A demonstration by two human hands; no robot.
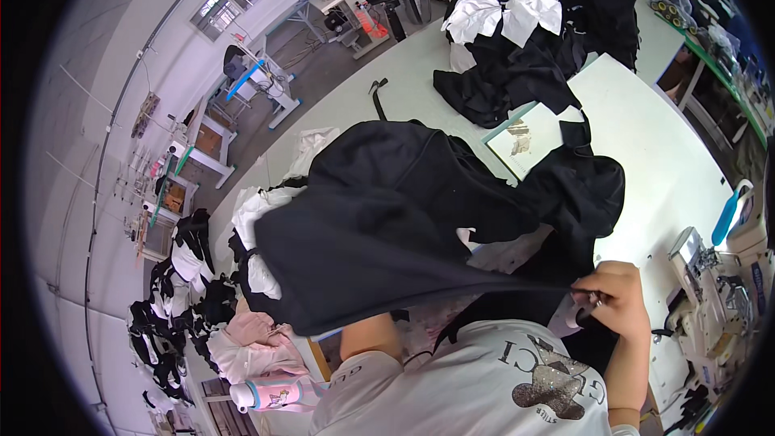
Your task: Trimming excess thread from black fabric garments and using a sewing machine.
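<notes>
Looking down from the head cam, my right hand (617, 299) is pinched tight on the edge of a black garment (387, 226), pulling it taut across my chest. It's spread over the white worktable (670, 169), right in front of me. My left hand is buried under the cloth, so I can't tell what its grip's doing. A sewing machine (710, 291) sits just right, more black-and-white garments (525, 32) piled farther back.
</notes>
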